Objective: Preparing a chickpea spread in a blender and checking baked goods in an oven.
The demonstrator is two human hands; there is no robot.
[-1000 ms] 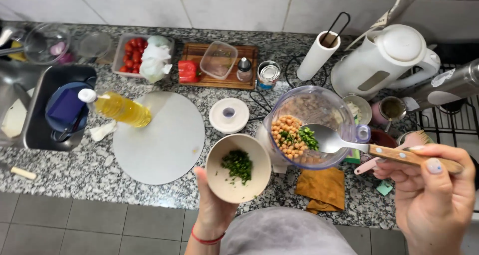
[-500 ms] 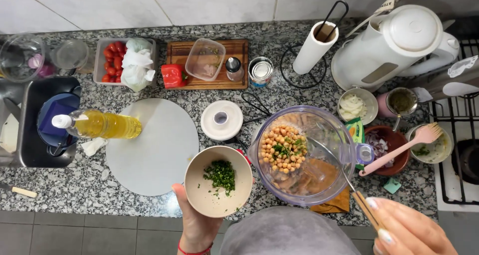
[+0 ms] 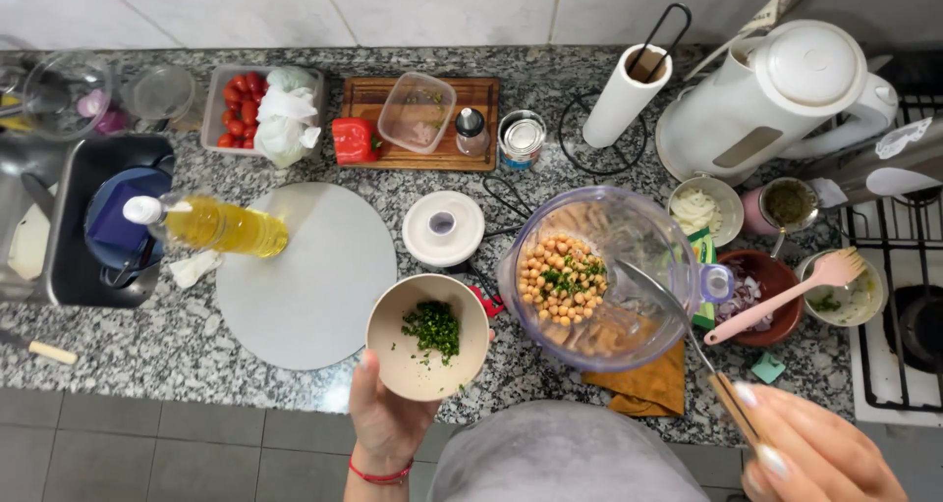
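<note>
the left hand [image 3: 385, 418] cups a round beige bowl [image 3: 428, 336] from below, fingers wrapped on its near wall; a small heap of chopped green herbs [image 3: 433, 326] lies inside. the right hand [image 3: 815, 453] is closed around the wooden handle of a long metal spoon [image 3: 678, 327], whose bowl seems to rest inside the clear plastic blender jar [image 3: 601, 278], though the jar wall blurs it. the jar stands on the speckled granite counter [image 3: 128, 340] just right of the bowl and holds chickpeas [image 3: 560, 278] sprinkled with herbs. a round pale cutting board [image 3: 306, 276] lies left of the bowl, a yellow oil bottle [image 3: 211, 225] on its edge.
</note>
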